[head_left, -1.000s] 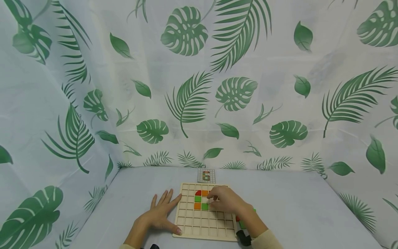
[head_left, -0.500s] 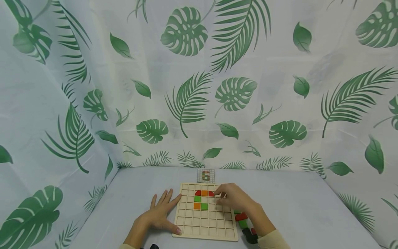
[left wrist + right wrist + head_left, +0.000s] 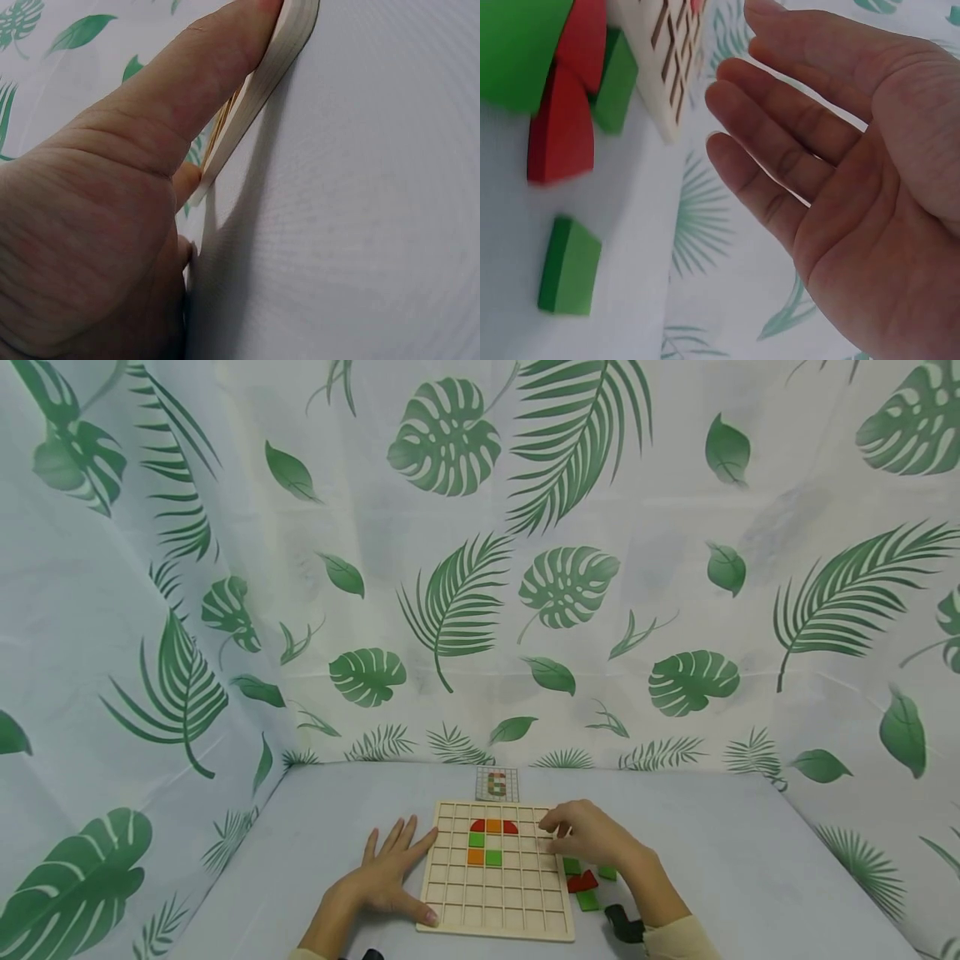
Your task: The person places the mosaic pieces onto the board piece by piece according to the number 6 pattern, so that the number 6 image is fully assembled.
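A pale wooden grid board [image 3: 495,902] lies on the table. In its upper cells sit two red rounded pieces [image 3: 510,827], two green squares [image 3: 493,857] and two orange squares [image 3: 476,857]. My left hand [image 3: 386,872] is spread along the board's left side, with thumb and fingertips touching its edge. Over the board's right edge hovers my right hand [image 3: 588,835], its fingers loosely bent and holding nothing; the right wrist view shows the bare palm. Beside the board, below that hand, lie loose red pieces [image 3: 562,127] and several green pieces [image 3: 571,266].
Behind the board lies a small card [image 3: 497,784] with a printed grid and a coloured figure. Leaf-patterned cloth [image 3: 480,610] hangs at the back and sides of the white table [image 3: 337,810]. A black wrist device [image 3: 624,925] is near the right sleeve.
My right hand has drawn back rightward from the upper cells to the board's right edge, uncovering a red rounded piece in the top row and loose pieces beside the board. The left hand stays put.
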`<state>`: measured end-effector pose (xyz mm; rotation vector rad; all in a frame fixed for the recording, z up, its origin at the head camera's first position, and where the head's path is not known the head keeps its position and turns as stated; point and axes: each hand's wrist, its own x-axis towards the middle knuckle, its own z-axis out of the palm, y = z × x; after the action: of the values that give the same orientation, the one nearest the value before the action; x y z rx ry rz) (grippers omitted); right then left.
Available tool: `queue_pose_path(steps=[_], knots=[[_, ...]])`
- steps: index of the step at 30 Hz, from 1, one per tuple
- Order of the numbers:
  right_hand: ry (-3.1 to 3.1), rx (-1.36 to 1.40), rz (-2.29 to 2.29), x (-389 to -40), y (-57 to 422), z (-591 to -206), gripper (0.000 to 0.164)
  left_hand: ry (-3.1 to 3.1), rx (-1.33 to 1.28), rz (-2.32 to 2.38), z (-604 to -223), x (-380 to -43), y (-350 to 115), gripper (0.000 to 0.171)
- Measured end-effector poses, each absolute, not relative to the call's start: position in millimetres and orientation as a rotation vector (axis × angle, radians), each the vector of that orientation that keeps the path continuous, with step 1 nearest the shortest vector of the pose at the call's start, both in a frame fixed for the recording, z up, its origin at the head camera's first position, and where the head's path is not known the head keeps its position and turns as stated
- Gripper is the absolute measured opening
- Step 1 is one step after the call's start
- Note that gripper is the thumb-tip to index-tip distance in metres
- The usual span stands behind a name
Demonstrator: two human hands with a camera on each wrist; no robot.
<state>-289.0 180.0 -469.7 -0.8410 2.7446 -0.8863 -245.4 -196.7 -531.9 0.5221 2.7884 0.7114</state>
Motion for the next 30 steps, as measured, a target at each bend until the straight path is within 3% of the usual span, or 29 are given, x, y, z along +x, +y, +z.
queue_pose_path(steps=[15,30], knots=[[2.596,-0.69,-0.901,-287,220,-474,0.02,2.784,0.513,0.692,-531,-244,-196,0.134],[2.514,-0.661,-0.872,-285,230,-474,0.021,2.788,0.52,0.705,-532,-245,-196,0.134]])
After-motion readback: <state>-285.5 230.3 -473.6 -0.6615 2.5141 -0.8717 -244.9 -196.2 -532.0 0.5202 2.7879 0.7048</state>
